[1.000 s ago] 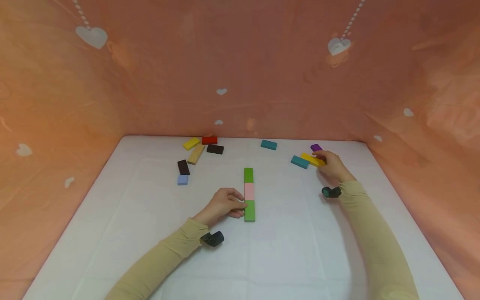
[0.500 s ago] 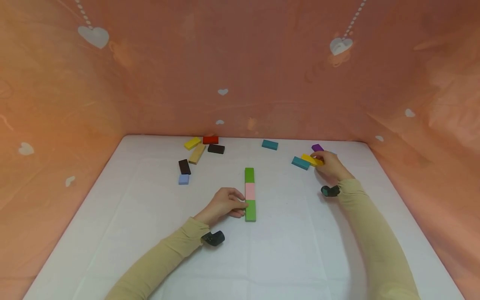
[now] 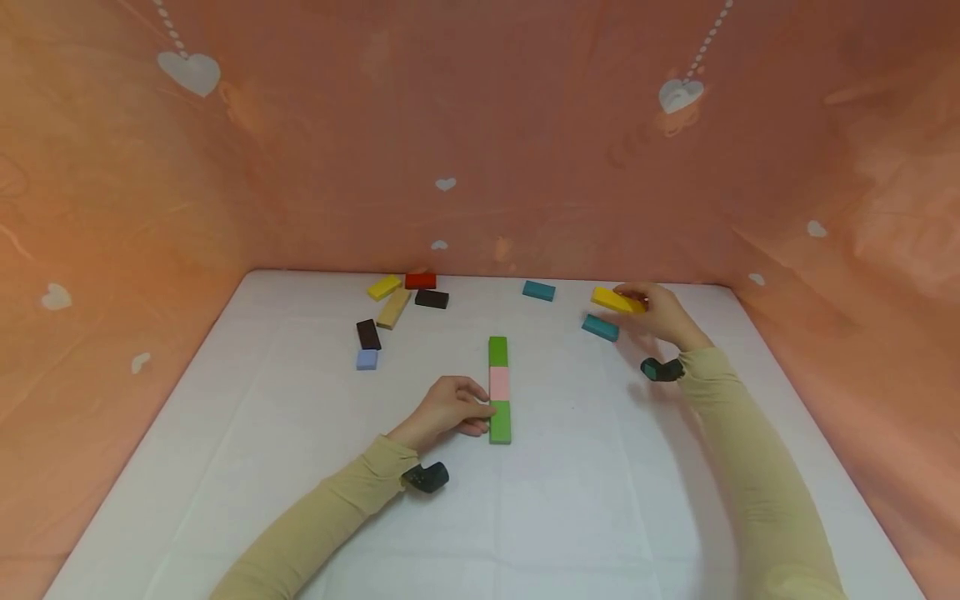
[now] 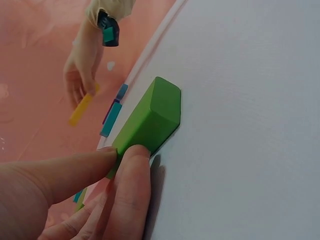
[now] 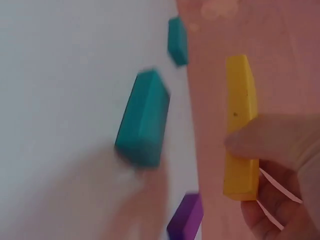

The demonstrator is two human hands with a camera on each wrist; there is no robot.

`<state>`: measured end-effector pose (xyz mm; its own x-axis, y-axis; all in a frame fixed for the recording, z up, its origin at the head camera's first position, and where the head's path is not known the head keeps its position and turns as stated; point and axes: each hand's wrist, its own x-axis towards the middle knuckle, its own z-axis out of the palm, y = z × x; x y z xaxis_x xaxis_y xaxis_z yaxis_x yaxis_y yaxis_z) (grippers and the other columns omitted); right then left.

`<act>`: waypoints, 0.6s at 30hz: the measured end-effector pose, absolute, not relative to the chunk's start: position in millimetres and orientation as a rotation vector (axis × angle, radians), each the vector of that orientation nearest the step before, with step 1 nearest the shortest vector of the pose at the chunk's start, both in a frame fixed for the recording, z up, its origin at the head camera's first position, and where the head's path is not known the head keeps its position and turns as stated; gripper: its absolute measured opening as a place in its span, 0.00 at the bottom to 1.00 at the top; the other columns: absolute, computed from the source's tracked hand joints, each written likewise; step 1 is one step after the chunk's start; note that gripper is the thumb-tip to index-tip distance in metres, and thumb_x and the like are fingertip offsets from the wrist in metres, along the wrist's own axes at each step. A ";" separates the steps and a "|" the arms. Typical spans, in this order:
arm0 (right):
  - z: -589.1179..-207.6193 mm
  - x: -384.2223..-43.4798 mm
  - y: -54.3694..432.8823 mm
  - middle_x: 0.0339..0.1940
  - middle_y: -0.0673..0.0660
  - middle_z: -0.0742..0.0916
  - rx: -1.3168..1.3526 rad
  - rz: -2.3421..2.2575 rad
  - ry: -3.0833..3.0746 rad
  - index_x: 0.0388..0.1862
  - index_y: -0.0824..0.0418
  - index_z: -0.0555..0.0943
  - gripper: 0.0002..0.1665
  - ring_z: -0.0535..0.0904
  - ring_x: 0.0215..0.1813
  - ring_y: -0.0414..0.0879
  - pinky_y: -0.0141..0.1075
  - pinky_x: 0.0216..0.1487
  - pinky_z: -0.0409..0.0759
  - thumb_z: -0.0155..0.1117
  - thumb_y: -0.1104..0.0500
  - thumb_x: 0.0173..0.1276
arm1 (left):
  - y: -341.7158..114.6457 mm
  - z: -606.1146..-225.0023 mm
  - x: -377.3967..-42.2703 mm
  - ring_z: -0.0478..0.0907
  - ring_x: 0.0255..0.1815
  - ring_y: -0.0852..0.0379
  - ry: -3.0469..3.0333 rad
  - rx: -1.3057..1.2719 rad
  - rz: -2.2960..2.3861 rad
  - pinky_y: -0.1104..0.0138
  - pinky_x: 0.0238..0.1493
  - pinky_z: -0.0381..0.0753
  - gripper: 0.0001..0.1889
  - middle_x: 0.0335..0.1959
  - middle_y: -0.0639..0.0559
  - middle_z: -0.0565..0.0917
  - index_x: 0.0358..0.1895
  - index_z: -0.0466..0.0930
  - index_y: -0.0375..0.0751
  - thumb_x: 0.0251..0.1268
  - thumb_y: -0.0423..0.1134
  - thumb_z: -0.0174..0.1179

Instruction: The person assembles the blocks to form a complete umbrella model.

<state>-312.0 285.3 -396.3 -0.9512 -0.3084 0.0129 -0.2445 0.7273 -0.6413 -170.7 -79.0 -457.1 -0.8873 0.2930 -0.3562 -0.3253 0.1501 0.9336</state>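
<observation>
A row of blocks lies end to end at mid-table: a near green block [image 3: 500, 423], a pink block [image 3: 498, 383] and a far green block [image 3: 498, 351]. The left hand [image 3: 450, 407] rests to the left of this row. Thumb and fingertips touch the side of the near green block [image 4: 150, 115]. Over the back right of the table, the right hand [image 3: 657, 313] pinches a yellow-orange block [image 5: 241, 130] between thumb and fingers. That block is raised above the table. Below it lies a teal block [image 3: 601, 327], and a purple block [image 5: 185, 217] shows in the right wrist view.
Another teal block [image 3: 538, 291] lies near the back edge. At the back left are a yellow block [image 3: 384, 287], a red block [image 3: 421, 282], a tan block [image 3: 393, 308], two dark brown blocks [image 3: 432, 299] and a light blue block [image 3: 367, 360]. Pink-orange cloth walls [image 3: 480, 133] surround the table.
The right hand has lifted the yellow-orange block off the table, up and slightly to the left, away from the teal block beside it. The left hand stays at the near green block.
</observation>
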 end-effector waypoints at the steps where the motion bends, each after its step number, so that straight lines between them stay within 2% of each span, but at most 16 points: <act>1: -393.9 -311.7 281.9 0.57 0.65 0.77 -0.487 -1.054 2.830 0.60 0.65 0.74 0.27 0.70 0.55 0.59 0.53 0.61 0.69 0.68 0.62 0.63 | -79.0 -456.7 -170.8 0.83 0.25 0.54 1.974 -0.032 1.785 0.66 0.31 0.84 0.16 0.28 0.42 0.84 0.46 0.75 0.31 0.58 0.33 0.67; 7: -388.3 -310.8 258.2 0.57 0.66 0.77 -0.611 -1.199 2.753 0.59 0.68 0.75 0.25 0.70 0.54 0.60 0.51 0.58 0.69 0.66 0.71 0.61 | -78.9 -456.8 -171.5 0.83 0.25 0.54 1.971 -0.038 1.789 0.65 0.30 0.84 0.16 0.29 0.42 0.84 0.46 0.75 0.31 0.57 0.33 0.68; 14: -398.3 -310.8 235.4 0.55 0.61 0.80 -0.714 -1.311 2.666 0.59 0.64 0.78 0.24 0.72 0.53 0.56 0.49 0.53 0.70 0.66 0.67 0.63 | -79.2 -458.0 -171.0 0.83 0.25 0.54 1.970 -0.031 1.787 0.65 0.31 0.84 0.16 0.29 0.42 0.84 0.46 0.74 0.31 0.57 0.32 0.67; 18: -403.7 -311.8 222.6 0.56 0.60 0.80 -0.715 -1.323 2.640 0.59 0.63 0.78 0.25 0.72 0.54 0.55 0.49 0.55 0.71 0.65 0.70 0.61 | -79.2 -458.4 -171.7 0.83 0.25 0.54 1.968 -0.024 1.792 0.65 0.31 0.84 0.16 0.29 0.42 0.84 0.46 0.74 0.31 0.58 0.32 0.67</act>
<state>-311.8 222.6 -403.7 -0.8842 -0.4528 0.1148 -0.3630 0.5113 -0.7790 -171.7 -79.2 -458.4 -0.8868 0.2985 -0.3528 -0.3233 0.1447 0.9352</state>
